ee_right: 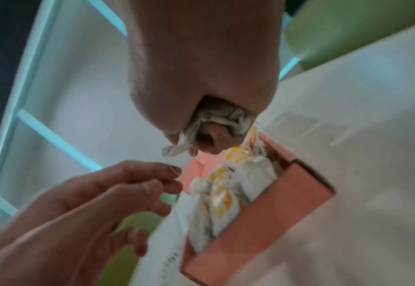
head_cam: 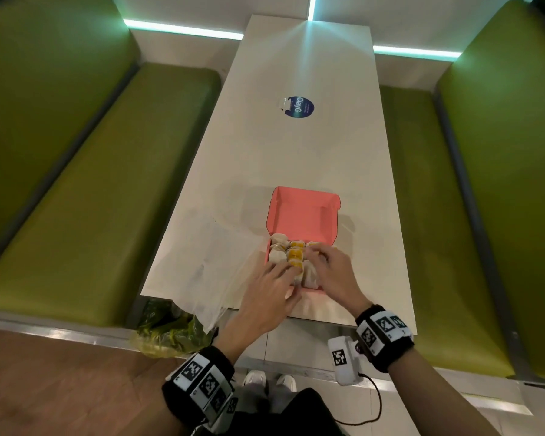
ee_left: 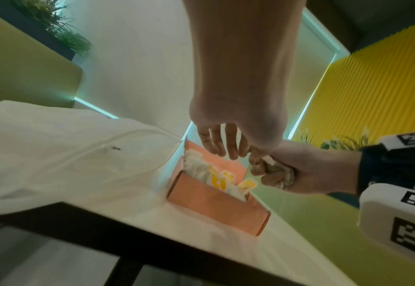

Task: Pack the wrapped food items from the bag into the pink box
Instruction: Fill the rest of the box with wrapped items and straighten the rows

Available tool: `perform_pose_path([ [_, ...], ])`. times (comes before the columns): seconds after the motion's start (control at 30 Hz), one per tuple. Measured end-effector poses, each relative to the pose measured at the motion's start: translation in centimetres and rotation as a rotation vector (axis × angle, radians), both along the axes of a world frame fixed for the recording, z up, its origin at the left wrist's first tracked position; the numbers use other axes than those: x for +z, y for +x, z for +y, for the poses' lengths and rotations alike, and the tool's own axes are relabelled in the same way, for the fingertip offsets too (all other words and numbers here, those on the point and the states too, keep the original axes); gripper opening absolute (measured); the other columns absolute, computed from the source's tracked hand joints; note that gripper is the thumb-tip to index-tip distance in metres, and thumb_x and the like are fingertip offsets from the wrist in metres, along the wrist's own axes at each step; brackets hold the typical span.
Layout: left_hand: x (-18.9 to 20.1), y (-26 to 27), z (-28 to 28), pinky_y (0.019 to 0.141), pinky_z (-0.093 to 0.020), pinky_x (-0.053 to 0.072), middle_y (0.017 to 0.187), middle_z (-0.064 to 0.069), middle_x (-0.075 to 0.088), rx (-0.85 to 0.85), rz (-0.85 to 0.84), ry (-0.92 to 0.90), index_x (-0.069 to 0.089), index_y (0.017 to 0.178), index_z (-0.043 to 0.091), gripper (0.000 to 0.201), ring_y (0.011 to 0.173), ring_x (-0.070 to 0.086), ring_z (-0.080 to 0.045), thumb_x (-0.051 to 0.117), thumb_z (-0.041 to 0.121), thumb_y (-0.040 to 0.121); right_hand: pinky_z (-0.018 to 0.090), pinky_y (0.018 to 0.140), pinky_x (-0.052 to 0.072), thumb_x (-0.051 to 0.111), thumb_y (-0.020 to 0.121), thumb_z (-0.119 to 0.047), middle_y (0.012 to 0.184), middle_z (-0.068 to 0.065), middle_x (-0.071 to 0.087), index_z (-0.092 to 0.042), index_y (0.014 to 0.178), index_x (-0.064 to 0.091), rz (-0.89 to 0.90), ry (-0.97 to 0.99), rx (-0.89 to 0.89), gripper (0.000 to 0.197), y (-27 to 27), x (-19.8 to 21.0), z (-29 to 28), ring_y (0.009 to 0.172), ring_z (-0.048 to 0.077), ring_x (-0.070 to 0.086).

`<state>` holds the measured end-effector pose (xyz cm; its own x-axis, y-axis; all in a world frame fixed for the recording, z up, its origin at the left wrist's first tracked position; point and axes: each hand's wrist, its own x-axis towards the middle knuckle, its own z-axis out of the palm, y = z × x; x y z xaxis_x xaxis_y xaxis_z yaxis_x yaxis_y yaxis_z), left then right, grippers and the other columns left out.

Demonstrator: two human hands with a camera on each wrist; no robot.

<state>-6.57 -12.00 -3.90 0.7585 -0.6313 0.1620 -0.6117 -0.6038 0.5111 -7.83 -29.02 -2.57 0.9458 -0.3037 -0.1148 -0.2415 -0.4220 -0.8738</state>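
The pink box (head_cam: 301,218) stands open near the table's front edge, lid tipped back, with several white and yellow wrapped food items (head_cam: 291,254) packed inside. My right hand (head_cam: 315,256) hovers over the box's right side and grips a crumpled white wrapped item (ee_right: 220,119) in its fist. My left hand (head_cam: 280,278) reaches over the near left corner of the box with fingers (ee_left: 231,147) straight and nothing in them. The white plastic bag (head_cam: 202,256) lies flat just left of the box. The box (ee_left: 213,199) and the right hand (ee_left: 262,168) also show in the left wrist view.
The white table (head_cam: 296,152) carries a round blue sticker (head_cam: 298,107) farther back. Green benches (head_cam: 92,199) line both sides. A clear bag of green leaves (head_cam: 170,332) sits below the table's front left edge.
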Motion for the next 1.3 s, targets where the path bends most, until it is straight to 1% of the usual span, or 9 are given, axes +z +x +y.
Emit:
perform_pose_path([
  [0.13,3.0,0.2,-1.8,0.080,-0.023,0.044,0.108,0.008,0.059,0.077,0.215,-0.291,0.062,0.114,0.021,0.021,0.095,0.053,-0.010,0.058,0.032,0.096,0.030,0.054,0.043,0.038,0.102,-0.018,0.089,0.006,0.060,-0.021,0.099,0.069,0.019,0.387,-0.222,0.031,0.2,2.3,0.4,0.067,0.026,0.050],
  [0.27,4.3,0.6,-3.4,0.076,-0.024,0.049,0.095,0.009,0.063,0.141,0.394,-0.446,0.059,0.115,0.022,0.022,0.085,0.058,-0.007,0.062,0.032,0.096,0.029,0.047,0.038,0.035,0.100,-0.018,0.109,0.021,0.054,-0.033,0.098,0.067,0.026,0.466,-0.245,0.035,0.1,2.3,0.6,0.065,0.026,0.048],
  [0.47,5.0,1.2,-4.0,0.071,-0.036,0.052,0.090,-0.002,0.066,0.217,0.447,-0.553,0.055,0.112,0.022,0.019,0.075,0.060,-0.016,0.056,0.010,0.096,0.025,0.044,0.032,0.043,0.102,-0.030,0.078,0.012,0.052,-0.019,0.096,0.071,0.038,0.602,-0.281,0.030,-0.3,2.7,1.0,0.059,0.019,0.047],
  [0.63,5.1,2.0,-3.4,0.070,-0.040,0.049,0.088,-0.002,0.060,0.203,0.399,-0.503,0.052,0.096,0.029,0.022,0.081,0.057,-0.023,0.045,0.008,0.098,0.029,0.047,0.033,0.053,0.100,-0.028,0.078,0.007,0.058,-0.018,0.088,0.070,0.032,0.596,-0.272,0.023,-0.9,1.5,1.0,0.068,0.024,0.048],
  [0.73,5.4,2.5,-3.1,0.071,-0.033,0.050,0.089,0.007,0.064,0.250,0.420,-0.523,0.061,0.090,0.020,0.022,0.080,0.058,-0.010,0.048,0.004,0.097,0.033,0.053,0.041,0.060,0.097,-0.023,0.074,0.002,0.063,-0.014,0.091,0.069,-0.046,0.466,-0.288,0.014,-1.2,1.7,0.8,0.064,0.016,0.054],
  [0.87,6.5,2.8,-2.5,0.068,-0.026,0.049,0.085,0.012,0.065,0.256,0.547,-0.561,0.067,0.091,0.016,0.022,0.074,0.060,-0.002,0.050,0.002,0.094,0.023,0.069,0.049,0.072,0.089,-0.021,0.084,0.002,0.066,-0.019,0.100,0.069,-0.226,0.278,-0.205,0.011,-1.5,2.2,0.6,0.073,0.009,0.059],
  [0.97,6.6,3.0,-2.2,0.071,-0.020,0.049,0.087,0.012,0.067,0.246,0.580,-0.555,0.070,0.095,0.016,0.024,0.076,0.061,-0.003,0.054,-0.001,0.090,0.016,0.068,0.047,0.078,0.084,-0.014,0.083,0.001,0.064,-0.017,0.108,0.069,-0.266,0.228,-0.066,0.025,-1.3,2.9,1.1,0.072,0.007,0.058],
  [1.17,6.6,3.8,-1.4,0.068,-0.012,0.041,0.085,0.007,0.067,0.213,0.498,-0.536,0.072,0.087,0.019,0.007,0.075,0.057,-0.001,0.068,0.017,0.092,0.020,0.070,0.048,0.071,0.090,-0.013,0.078,-0.006,0.070,-0.015,0.092,0.073,-0.285,0.184,-0.057,0.003,-0.5,2.7,1.2,0.074,0.010,0.065],
  [1.3,6.5,4.2,-1.0,0.070,-0.008,0.039,0.098,0.001,0.054,0.248,0.462,-0.549,0.074,0.089,0.014,0.008,0.080,0.053,0.005,0.072,0.022,0.089,0.017,0.063,0.044,0.068,0.092,-0.011,0.073,-0.014,0.069,-0.012,0.089,0.074,-0.256,0.199,-0.033,0.006,-0.3,2.9,1.2,0.066,0.004,0.061],
])
